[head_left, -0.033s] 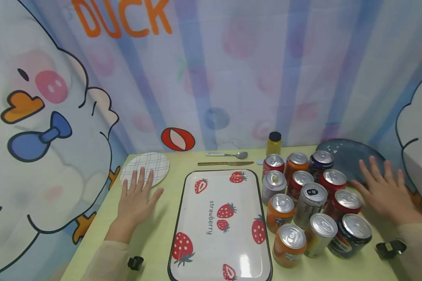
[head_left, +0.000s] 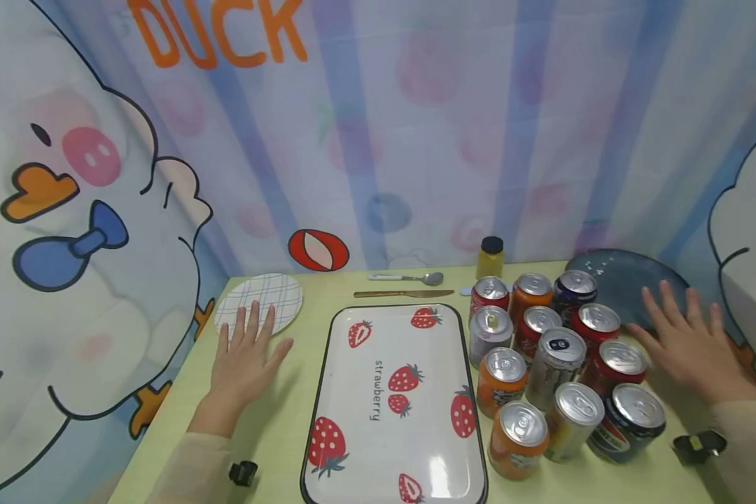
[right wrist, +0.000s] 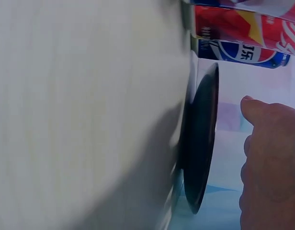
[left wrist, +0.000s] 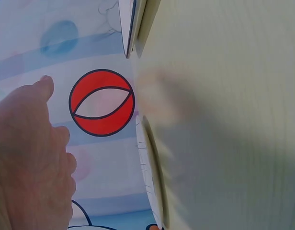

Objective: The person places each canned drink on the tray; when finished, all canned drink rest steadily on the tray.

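Observation:
My left hand hovers palm down with fingers spread, in front of a white checked plate; it holds nothing. On the other side my right hand, fingers also spread, is held above the table beside a dark round plate. Between the hands lies a white strawberry-printed tray. Several drink cans stand grouped right of the tray, among them an orange can, a silver can and a dark Pepsi can. In the right wrist view a blue can shows beyond the red one.
Behind the tray lie a spoon and a gold-coloured knife. A yellow jar with a black lid stands at the back, behind the cans. A printed curtain closes off the table's far edge.

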{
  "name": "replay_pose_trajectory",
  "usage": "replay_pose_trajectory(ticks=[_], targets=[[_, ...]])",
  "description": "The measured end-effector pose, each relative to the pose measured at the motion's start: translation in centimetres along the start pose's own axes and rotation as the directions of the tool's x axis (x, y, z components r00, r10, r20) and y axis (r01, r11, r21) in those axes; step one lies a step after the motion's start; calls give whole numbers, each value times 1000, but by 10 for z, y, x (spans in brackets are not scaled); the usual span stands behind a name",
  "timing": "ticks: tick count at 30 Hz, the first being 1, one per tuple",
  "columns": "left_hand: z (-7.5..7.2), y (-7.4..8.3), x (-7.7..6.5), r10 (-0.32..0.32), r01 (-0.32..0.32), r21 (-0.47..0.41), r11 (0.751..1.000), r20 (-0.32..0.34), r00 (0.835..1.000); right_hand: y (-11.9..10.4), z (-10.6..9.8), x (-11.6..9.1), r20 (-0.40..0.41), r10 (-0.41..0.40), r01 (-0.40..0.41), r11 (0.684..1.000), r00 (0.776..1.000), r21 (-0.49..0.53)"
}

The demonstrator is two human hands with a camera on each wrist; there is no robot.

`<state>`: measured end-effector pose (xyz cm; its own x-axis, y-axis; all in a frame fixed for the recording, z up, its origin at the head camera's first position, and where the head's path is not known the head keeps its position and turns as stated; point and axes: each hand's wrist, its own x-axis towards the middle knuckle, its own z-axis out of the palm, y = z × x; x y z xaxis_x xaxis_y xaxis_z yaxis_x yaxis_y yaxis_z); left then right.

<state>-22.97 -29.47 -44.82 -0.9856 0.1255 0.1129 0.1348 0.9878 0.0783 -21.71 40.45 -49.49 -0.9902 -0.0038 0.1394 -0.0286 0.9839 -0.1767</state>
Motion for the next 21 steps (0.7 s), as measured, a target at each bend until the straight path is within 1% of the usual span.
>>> replay_pose_trajectory(ticks=[5, 11, 15, 18, 21], targets=[[3, -1, 0, 2, -2, 15, 1000, -1, 1000, 1, 3, -2, -3, 5, -5, 1000, 1000, -9], [-1, 0, -1, -6, 6, 15, 1000, 1, 1000, 0, 1, -2, -5, -1, 1, 1000, 1000, 3], [-1, 2, -1, -3, 3, 21, 1000, 0, 1000, 0, -1, -4, -3, -7, 7, 1000, 1000, 18], [2, 4, -1, 12, -11, 24, 1000, -5, 1000, -3, -7, -6, -28, -35, 35, 999, 999, 21], [5, 7, -2, 35, -35, 23, 999, -20, 999, -11, -19, -8, -79, -75, 79, 996, 994, 39]])
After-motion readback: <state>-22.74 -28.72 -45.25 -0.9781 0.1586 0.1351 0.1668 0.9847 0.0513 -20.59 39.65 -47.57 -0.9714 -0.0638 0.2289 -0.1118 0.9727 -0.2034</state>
